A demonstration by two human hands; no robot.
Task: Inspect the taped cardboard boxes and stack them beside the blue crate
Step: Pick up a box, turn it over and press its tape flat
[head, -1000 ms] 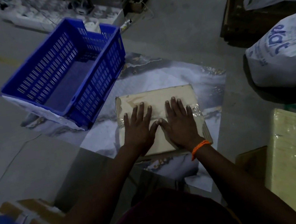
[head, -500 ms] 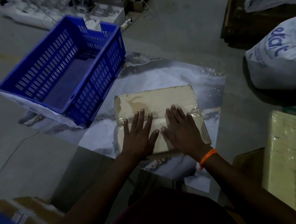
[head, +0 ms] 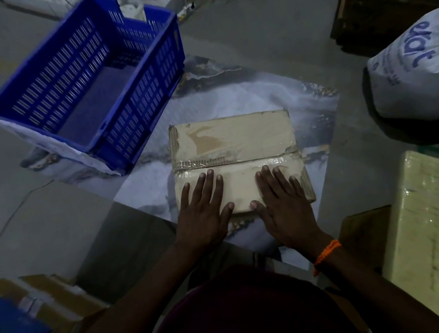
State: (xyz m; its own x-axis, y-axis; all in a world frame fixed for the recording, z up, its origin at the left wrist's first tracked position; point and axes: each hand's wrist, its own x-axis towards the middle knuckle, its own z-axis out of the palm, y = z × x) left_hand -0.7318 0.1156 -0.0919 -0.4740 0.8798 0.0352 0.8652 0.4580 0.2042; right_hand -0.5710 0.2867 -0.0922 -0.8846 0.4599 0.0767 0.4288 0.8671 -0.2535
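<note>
Left hand (head: 202, 215), right hand (head: 283, 205) flat on taped box (head: 234, 147) near edge, fingers spread.

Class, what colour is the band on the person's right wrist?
Orange; the band shows in the head view.

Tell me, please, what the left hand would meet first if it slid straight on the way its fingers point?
The left hand lies flat on the taped cardboard box, fingers pointing away from the person. It would probably first meet the taped seam just beyond its fingertips, well before the far edge.
</note>
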